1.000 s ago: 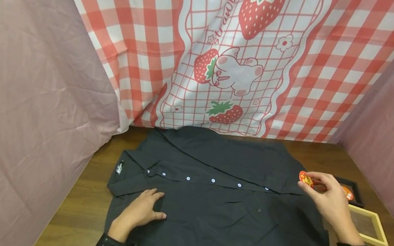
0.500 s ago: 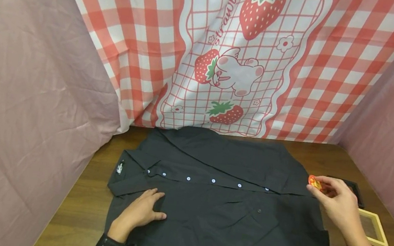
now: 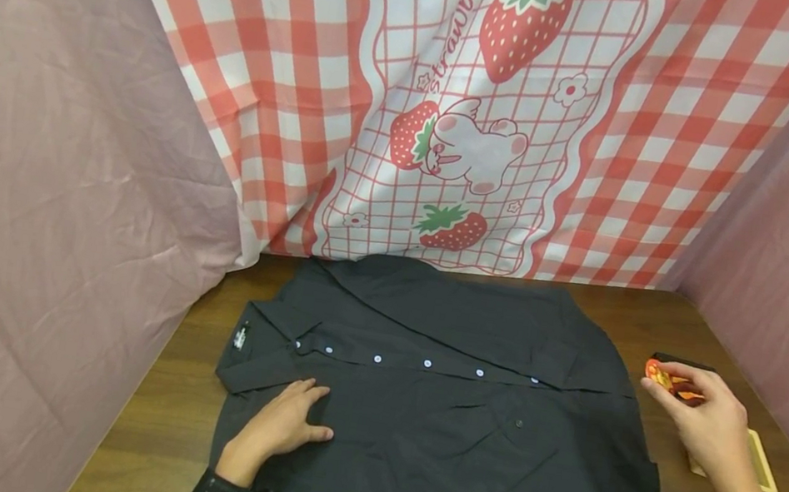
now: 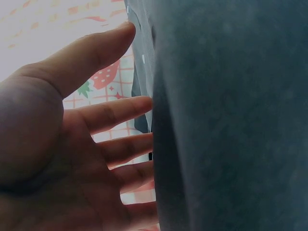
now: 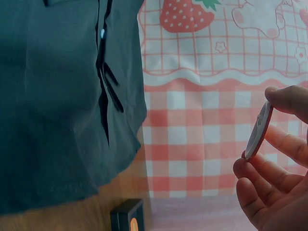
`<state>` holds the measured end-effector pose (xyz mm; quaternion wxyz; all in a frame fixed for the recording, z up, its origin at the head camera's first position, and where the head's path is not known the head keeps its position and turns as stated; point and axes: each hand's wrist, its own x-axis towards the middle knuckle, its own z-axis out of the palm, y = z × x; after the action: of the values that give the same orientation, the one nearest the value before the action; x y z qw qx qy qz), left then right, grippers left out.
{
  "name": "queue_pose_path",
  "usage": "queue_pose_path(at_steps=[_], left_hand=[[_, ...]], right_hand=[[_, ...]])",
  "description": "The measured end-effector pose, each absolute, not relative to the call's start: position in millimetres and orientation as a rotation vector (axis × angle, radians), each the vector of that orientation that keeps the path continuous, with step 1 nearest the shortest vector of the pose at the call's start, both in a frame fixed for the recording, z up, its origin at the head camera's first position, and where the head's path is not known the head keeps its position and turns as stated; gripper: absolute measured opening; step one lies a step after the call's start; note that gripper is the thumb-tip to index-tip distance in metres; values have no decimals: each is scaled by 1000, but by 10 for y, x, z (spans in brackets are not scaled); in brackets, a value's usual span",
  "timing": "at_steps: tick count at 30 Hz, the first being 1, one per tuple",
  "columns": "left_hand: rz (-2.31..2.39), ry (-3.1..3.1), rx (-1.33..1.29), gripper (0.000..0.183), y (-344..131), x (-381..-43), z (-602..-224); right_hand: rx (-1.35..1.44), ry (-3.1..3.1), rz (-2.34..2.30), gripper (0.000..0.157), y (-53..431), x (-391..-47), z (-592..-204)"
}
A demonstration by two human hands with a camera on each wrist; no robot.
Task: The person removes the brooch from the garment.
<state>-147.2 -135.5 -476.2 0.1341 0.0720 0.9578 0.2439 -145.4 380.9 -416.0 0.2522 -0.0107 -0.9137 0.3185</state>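
My right hand [image 3: 714, 421] pinches a round pin badge [image 3: 658, 374] between thumb and fingertips, raised to the right of the shirt. Its front is red and yellow in the head view; the right wrist view shows the badge [image 5: 258, 129] edge-on with its whitish back. A black button-up shirt [image 3: 407, 424] lies spread on the table, collar to the left, with a row of white buttons. On the shirt below the collar rests my left hand [image 3: 282, 424], fingers straight and spread, holding nothing. In the left wrist view its fingertips touch the dark cloth [image 4: 231, 115].
To the right of the shirt, a black box [image 3: 684, 362] and a pale wooden frame [image 3: 764, 468] are partly hidden behind my right hand. A red-checked strawberry cloth [image 3: 294, 97] hangs at the back of the wooden table [image 3: 170, 391], with pinkish curtains [image 3: 69, 192] on both sides.
My right hand has moved right with the badge, away from the shirt's edge, and now covers more of the black box and wooden frame. The left hand has stayed put.
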Motion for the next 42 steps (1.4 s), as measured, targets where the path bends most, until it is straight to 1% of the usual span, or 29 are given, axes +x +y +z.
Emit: queue_pose_path(at_steps=[9, 19, 24, 33, 42], left_hand=[[699, 2787, 224, 64, -1354, -1465, -4773], [701, 2789, 245, 65, -1371, -1456, -4788], [701, 2791, 245, 65, -1371, -1462, -4770], [697, 2786, 236, 65, -1366, -1477, -4775], [693, 2783, 242, 65, -1377, -1468, -4770]], right_hand=[[-52, -2462, 890, 36, 3940, -1411, -4216], [-284, -2530, 841, 46, 4186, -1331, -4233], [-317, -2506, 813, 49, 4305, -1331, -4220], [-381, -2483, 798, 49, 4462, -1329, -4215], [-301, -2592, 562, 48, 4553, -1309, -4343]])
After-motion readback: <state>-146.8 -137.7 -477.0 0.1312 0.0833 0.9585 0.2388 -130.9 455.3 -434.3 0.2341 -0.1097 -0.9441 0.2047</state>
